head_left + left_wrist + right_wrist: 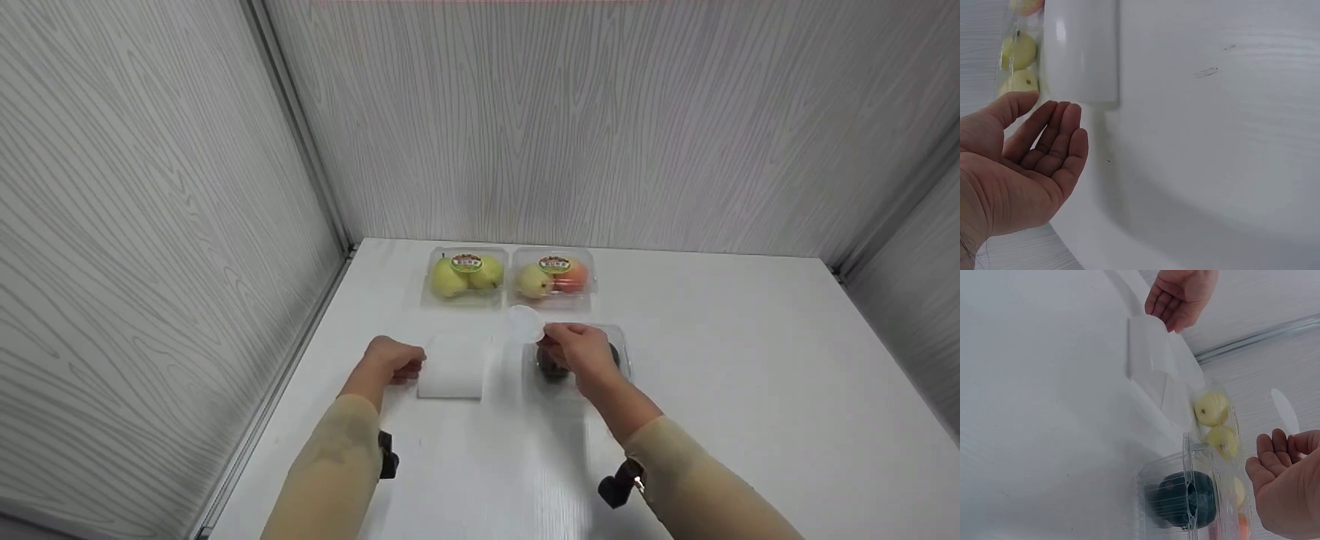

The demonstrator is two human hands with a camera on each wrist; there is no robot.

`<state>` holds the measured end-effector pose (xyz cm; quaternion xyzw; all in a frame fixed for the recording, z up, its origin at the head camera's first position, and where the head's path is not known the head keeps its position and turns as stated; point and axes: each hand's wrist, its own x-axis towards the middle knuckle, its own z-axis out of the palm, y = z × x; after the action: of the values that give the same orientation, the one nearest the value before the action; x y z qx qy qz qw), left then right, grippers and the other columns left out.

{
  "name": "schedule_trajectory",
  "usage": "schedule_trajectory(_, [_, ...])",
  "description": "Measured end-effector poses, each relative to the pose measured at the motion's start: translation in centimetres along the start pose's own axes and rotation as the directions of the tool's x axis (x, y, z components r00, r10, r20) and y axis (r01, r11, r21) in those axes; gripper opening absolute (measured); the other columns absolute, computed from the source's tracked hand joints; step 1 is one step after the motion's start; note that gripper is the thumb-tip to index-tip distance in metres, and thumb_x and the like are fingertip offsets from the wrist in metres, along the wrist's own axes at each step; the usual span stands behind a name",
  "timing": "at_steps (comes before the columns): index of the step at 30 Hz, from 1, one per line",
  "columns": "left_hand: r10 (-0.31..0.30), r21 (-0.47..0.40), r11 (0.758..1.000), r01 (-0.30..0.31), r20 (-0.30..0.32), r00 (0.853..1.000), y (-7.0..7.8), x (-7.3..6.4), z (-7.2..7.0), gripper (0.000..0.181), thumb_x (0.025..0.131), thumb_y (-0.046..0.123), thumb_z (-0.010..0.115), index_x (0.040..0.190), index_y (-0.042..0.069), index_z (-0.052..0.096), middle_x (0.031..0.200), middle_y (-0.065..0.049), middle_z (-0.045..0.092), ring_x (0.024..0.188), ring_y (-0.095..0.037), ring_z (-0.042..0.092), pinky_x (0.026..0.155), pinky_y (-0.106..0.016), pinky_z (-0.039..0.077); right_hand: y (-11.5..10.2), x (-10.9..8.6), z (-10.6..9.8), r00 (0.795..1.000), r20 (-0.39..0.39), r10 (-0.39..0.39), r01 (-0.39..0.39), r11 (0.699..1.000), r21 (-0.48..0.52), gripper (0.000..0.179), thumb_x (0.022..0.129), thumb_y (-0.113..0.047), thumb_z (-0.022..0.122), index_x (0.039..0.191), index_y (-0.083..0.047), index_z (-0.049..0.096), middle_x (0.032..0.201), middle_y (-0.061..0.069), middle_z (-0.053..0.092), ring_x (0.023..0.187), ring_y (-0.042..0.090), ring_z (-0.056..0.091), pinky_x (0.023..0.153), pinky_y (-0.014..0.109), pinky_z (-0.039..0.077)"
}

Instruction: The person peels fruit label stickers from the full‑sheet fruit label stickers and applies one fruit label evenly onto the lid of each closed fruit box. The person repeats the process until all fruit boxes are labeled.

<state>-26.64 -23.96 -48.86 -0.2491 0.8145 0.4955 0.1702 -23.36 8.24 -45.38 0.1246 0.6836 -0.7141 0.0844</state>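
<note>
My left hand point(394, 360) pinches the left edge of a curved white paper sheet point(452, 371), which bows up from the table. In the left wrist view the sheet point(1081, 50) bends above the fingertips. My right hand point(589, 352) pinches a small round whitish label point(525, 323) between thumb and fingers; in the right wrist view the label point(1284, 409) is seen nearly edge-on. Beneath that hand stands a clear plastic box point(626, 360) with dark fruit point(553, 369) inside, partly hidden by the hand.
Behind the hands stand two clear boxes side by side: one holds green pears point(448, 279), the other a pale yellow-green fruit point(534, 283) and a red fruit point(572, 276). Each bears an oval label point(466, 262). Grey wood-grain panels point(562, 112) border the white table point(727, 375).
</note>
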Motion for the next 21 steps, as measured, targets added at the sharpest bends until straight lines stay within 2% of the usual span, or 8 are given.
schedule_trajectory(5, [0.025, 0.077, 0.997, -0.020, -0.064, 0.998, 0.7, -0.5, -0.3, 0.022, 0.093, 0.019, 0.071, 0.101, -0.001, 0.072, 0.087, -0.009, 0.073, 0.082, -0.020, 0.070, 0.083, -0.036, 0.058, -0.2, 0.1, -0.2, 1.000, 0.006, 0.015, -0.015, 1.000, -0.002, 0.035, 0.105, -0.019, 0.066, 0.129, 0.005, 0.068, 0.120, 0.015, 0.074, 0.114, 0.025, 0.070, 0.109, 0.043, 0.051])
schedule_trajectory(8, [0.090, 0.130, 0.989, -0.073, -0.124, 0.988, 1.4, -0.9, -0.2, 0.034, 0.094, 0.022, 0.070, 0.112, -0.006, 0.071, 0.098, -0.015, 0.076, 0.093, -0.026, 0.072, 0.085, -0.038, 0.057, -0.3, 0.0, -0.4, 1.000, 0.011, 0.020, -0.020, 1.000, -0.011, 0.035, 0.105, -0.019, 0.065, 0.129, 0.006, 0.068, 0.120, 0.016, 0.074, 0.116, 0.026, 0.070, 0.110, 0.045, 0.050])
schedule_trajectory(11, [0.171, 0.173, 0.975, -0.140, -0.179, 0.969, 2.3, -1.3, 0.1, 0.047, 0.095, 0.026, 0.070, 0.124, -0.011, 0.068, 0.114, -0.021, 0.075, 0.109, -0.034, 0.071, 0.093, -0.042, 0.057, -0.5, 0.0, -0.6, 1.000, 0.005, 0.025, -0.025, 1.000, -0.014, 0.034, 0.105, -0.019, 0.065, 0.128, 0.005, 0.069, 0.118, 0.015, 0.075, 0.114, 0.027, 0.070, 0.110, 0.046, 0.050])
schedule_trajectory(13, [0.230, 0.196, 0.962, -0.191, -0.207, 0.951, 3.0, -1.4, 0.3, 0.049, 0.096, 0.027, 0.069, 0.126, -0.012, 0.067, 0.120, -0.024, 0.073, 0.116, -0.037, 0.070, 0.098, -0.045, 0.057, -0.6, 0.0, -0.7, 1.000, -0.001, 0.024, -0.024, 1.000, -0.014, 0.034, 0.105, -0.019, 0.065, 0.128, 0.006, 0.069, 0.117, 0.016, 0.075, 0.112, 0.026, 0.071, 0.109, 0.046, 0.050])
schedule_trajectory(16, [0.317, 0.214, 0.939, -0.268, -0.242, 0.917, 4.2, -1.6, 0.8, 0.042, 0.096, 0.026, 0.069, 0.120, -0.008, 0.073, 0.122, -0.024, 0.074, 0.117, -0.038, 0.069, 0.099, -0.048, 0.056, -0.7, 0.0, -0.8, 1.000, -0.006, 0.014, -0.014, 1.000, -0.008, 0.035, 0.104, -0.019, 0.066, 0.128, 0.007, 0.068, 0.118, 0.018, 0.075, 0.110, 0.024, 0.072, 0.109, 0.045, 0.051])
schedule_trajectory(21, [0.464, 0.227, 0.882, -0.412, -0.269, 0.844, 5.8, -2.6, 1.7, 0.028, 0.094, 0.021, 0.070, 0.107, -0.002, 0.080, 0.108, -0.018, 0.078, 0.105, -0.035, 0.072, 0.093, -0.048, 0.057, -0.5, 0.1, -1.1, 1.000, -0.009, -0.013, 0.013, 0.999, 0.031, 0.035, 0.104, -0.016, 0.066, 0.127, 0.010, 0.067, 0.118, 0.020, 0.074, 0.106, 0.023, 0.072, 0.109, 0.045, 0.051])
